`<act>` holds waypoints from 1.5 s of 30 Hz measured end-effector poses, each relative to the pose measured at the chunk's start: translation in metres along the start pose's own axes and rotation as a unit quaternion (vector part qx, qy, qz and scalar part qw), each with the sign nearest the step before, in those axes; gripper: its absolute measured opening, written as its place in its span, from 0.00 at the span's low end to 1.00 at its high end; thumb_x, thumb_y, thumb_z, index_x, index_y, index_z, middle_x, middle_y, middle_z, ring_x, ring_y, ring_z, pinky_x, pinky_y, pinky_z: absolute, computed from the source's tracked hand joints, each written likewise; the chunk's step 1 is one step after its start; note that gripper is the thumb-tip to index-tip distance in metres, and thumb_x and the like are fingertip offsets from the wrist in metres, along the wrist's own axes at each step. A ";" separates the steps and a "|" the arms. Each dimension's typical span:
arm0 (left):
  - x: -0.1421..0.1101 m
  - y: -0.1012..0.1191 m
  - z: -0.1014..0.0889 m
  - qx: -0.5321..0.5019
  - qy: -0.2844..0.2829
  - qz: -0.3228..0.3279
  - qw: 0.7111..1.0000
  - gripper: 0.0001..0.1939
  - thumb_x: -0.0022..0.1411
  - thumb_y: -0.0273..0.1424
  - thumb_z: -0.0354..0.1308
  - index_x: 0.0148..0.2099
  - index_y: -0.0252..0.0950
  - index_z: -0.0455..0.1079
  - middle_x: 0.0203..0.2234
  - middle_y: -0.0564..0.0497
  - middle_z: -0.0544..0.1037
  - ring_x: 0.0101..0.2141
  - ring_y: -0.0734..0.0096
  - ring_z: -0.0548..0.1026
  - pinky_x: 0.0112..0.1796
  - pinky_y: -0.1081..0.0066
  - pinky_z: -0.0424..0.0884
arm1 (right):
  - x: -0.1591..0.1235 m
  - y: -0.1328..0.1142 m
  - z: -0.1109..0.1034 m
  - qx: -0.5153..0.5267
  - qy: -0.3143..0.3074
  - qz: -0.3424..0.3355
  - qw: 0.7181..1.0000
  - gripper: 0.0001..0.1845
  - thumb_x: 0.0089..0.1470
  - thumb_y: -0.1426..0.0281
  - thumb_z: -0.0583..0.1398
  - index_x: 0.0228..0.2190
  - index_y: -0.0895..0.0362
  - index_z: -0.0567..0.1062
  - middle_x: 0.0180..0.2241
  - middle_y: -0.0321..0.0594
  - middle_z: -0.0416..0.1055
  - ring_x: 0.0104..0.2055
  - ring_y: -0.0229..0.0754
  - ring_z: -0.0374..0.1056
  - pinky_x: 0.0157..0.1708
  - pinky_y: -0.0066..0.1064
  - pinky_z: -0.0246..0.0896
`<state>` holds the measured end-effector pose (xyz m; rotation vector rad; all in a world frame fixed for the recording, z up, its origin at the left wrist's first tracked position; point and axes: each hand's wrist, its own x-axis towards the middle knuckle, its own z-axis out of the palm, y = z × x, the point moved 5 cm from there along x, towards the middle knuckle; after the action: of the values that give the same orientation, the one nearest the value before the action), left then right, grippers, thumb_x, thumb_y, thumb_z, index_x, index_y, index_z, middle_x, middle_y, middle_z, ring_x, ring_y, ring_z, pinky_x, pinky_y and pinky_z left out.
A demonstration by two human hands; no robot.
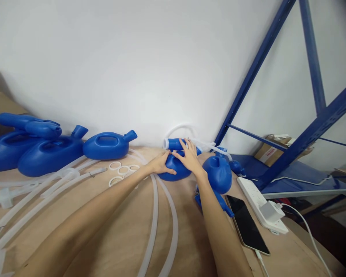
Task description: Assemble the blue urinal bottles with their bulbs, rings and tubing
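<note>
Near the wall, both my hands are on a blue plastic urinal bottle [177, 169] lying on the table. My left hand [162, 163] grips its left side, with the thumb across the front. My right hand [189, 155] spans the top and right side, its fingers reaching toward a blue cylindrical part [173, 144] with a white ring at its end. Whether the fingers touch that part, I cannot tell. To the right of my hands stands another blue bottle [217, 175], with a smaller blue spouted piece [220, 203] below it, partly behind my right forearm.
Several blue bottles [105, 148] line the left side. White rings [115, 165] and translucent tubes [154, 215] lie across the table [127, 234]. At right are a phone [246, 225], a power strip [255, 202] with a charger, and a blue metal shelf frame [253, 73].
</note>
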<state>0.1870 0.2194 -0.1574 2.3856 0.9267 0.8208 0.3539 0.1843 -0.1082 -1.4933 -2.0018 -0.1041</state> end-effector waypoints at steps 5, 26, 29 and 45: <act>-0.017 0.005 -0.004 -0.046 0.033 0.022 0.998 0.52 0.46 0.50 0.75 0.68 0.37 0.60 0.69 0.34 0.65 0.69 0.43 0.62 0.68 0.50 0.58 | 0.005 -0.003 0.006 -0.017 0.044 0.013 0.999 0.50 0.55 0.45 0.66 0.70 0.53 0.59 0.68 0.59 0.56 0.70 0.66 0.53 0.67 0.62 0.48; -0.064 0.045 -0.117 0.009 0.287 -0.157 0.945 0.22 0.76 0.41 0.42 0.56 0.35 0.72 0.39 0.42 0.82 0.40 0.54 0.82 0.46 0.60 0.75 | -0.010 -0.105 -0.007 -0.126 0.125 -0.196 0.964 0.28 0.68 0.52 0.57 0.64 0.48 0.71 0.60 0.52 0.72 0.61 0.59 0.66 0.67 0.63 0.45; -0.077 0.056 -0.130 -0.041 0.281 -0.149 0.947 0.21 0.75 0.42 0.42 0.49 0.37 0.73 0.36 0.47 0.81 0.30 0.63 0.80 0.33 0.68 0.77 | -0.013 -0.120 -0.020 -0.132 0.121 -0.210 0.961 0.29 0.68 0.50 0.56 0.63 0.47 0.72 0.60 0.53 0.72 0.57 0.60 0.68 0.58 0.59 0.56; -0.097 0.056 -0.198 0.078 0.142 -0.141 0.977 0.14 0.59 0.37 0.62 0.47 0.40 0.80 0.49 0.46 0.82 0.53 0.51 0.78 0.57 0.58 0.72 | 0.000 -0.131 -0.083 -0.042 0.144 -0.130 0.980 0.35 0.62 0.44 0.61 0.62 0.49 0.73 0.52 0.47 0.76 0.53 0.57 0.73 0.51 0.48 0.68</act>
<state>0.0222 0.1499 -0.0172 2.2246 1.4531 1.0235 0.2735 0.1032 -0.0029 -1.1807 -1.9603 -0.4915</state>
